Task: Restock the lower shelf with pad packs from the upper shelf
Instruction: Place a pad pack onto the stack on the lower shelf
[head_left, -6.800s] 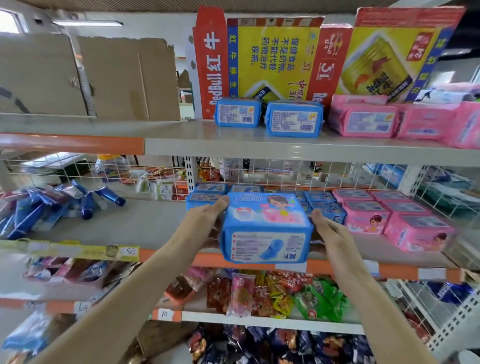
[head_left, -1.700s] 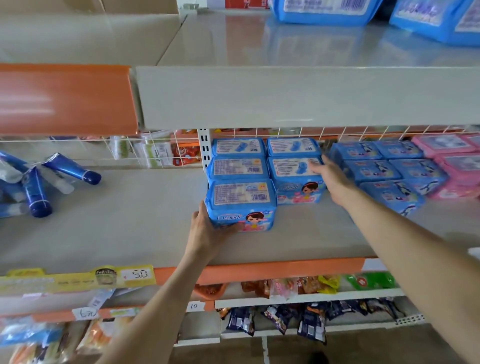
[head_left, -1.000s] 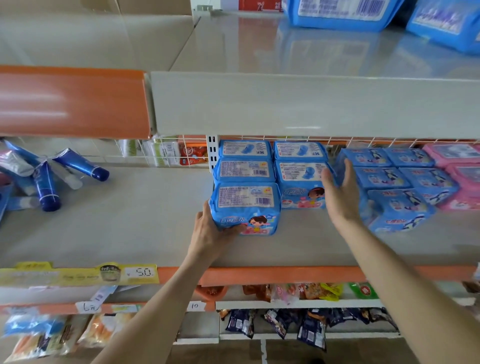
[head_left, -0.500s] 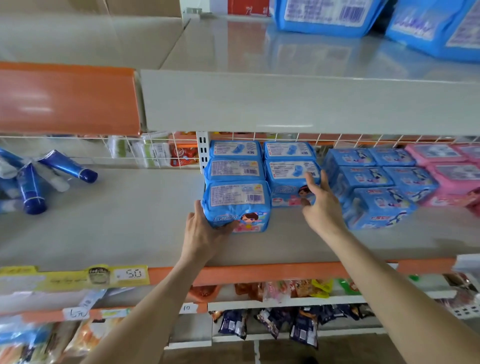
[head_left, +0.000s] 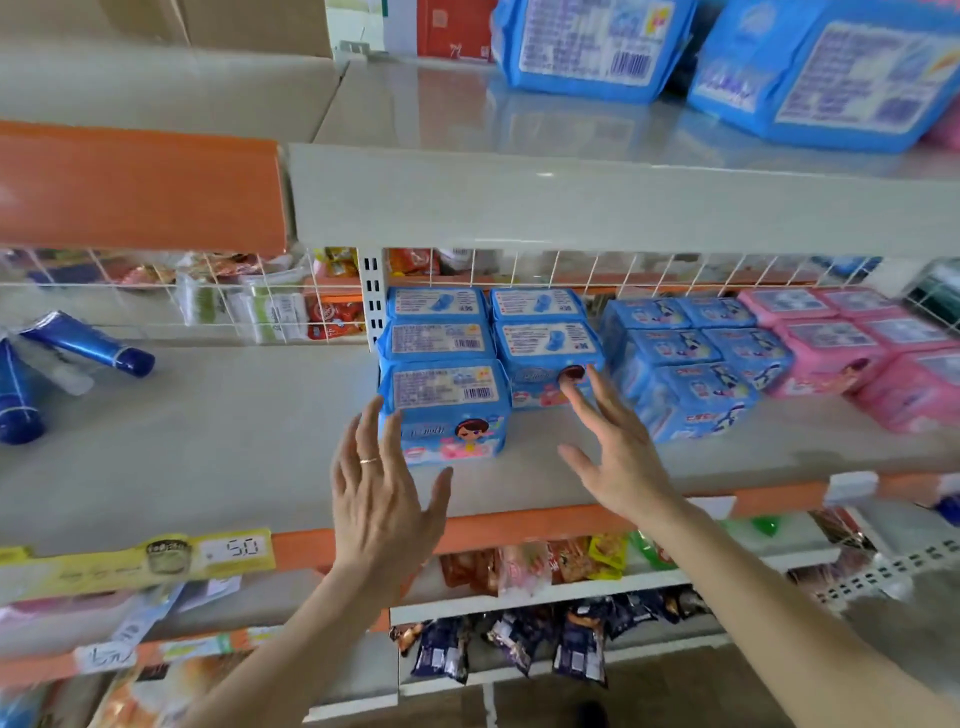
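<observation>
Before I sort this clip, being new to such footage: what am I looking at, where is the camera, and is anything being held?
No machine: a person's two bare hands, filmed by one head-worn camera looking forward and down. The left hand and right hand are open, holding nothing, spread before the front blue pad pack on the lower shelf. Right of it lie more blue packs and pink packs; blue tubes lie at the left. Two larger blue packs sit on the upper shelf.

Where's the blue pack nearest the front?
In the head view, the front blue pack stands on the lower shelf near the middle, first in the left blue column, right by the left hand.
</observation>
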